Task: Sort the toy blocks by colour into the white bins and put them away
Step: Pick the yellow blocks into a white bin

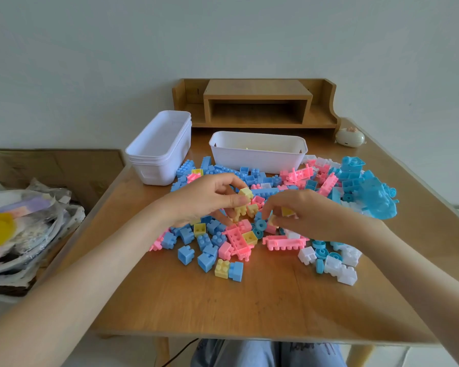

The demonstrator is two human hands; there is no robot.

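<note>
Left hand (204, 200): curled over the middle of the heap, thumb and fingertips pinching a yellow block (245, 194); more yellow pieces tucked under the fingers, number unclear.
Right hand (313, 213): curled as well, just beside the left, fingertips gripping a second yellow block (288, 211); a pale piece against the fingertips below it, held or only touched, impossible to tell.
Blocks (235, 238): loose heap across the middle of the desk, pastel blue, pink, yellow and white all mixed; blue thickest at the back and left, white mostly at the front right, a few yellow ones scattered near the front.
Bin (257, 157): white, long, upright behind the heap, blocks lying against its front wall; something pale yellow just showing inside over the rim.
Bin stack (157, 160): white, nested, at the back left of the desk, close to the heap.
Blue toy (379, 202): large moulded piece at the right end of the heap.
Desk (249, 300): wooden, carrying blocks and bins.
Shelf (257, 88): wooden, at the back of the desk, against the wall.
Box (64, 168): cardboard, left of the desk, crumpled plastic bags inside.
</note>
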